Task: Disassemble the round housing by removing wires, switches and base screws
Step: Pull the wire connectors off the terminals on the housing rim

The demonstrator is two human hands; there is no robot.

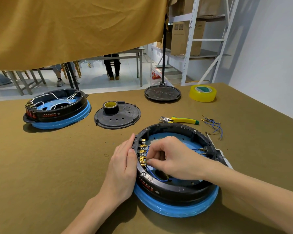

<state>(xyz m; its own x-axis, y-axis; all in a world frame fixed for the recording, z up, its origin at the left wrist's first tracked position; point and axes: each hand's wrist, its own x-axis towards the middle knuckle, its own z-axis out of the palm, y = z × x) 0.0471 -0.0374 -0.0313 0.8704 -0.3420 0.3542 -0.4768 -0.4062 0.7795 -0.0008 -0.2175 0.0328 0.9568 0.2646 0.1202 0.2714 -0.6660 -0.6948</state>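
A round black housing (176, 188) on a blue ring lies near the front of the table. Brass switch terminals (142, 152) line its left inner wall. A blue wire (156, 177) loops from them across the blue floor. My left hand (123, 168) presses flat with straight fingers against the housing's outer left wall. My right hand (172, 157) reaches inside, its thumb and forefinger pinching the blue wire's connector at the lower terminals. Two more blue wires meet a black socket (209, 150) on the right inner wall.
A second housing (57, 112) with white wires sits at far left. A black cover plate (123, 119) carries a black tape roll (110, 106). Behind lie a stand base (162, 93), yellow tape (203, 93), cutters (179, 119) and loose blue wires (213, 126).
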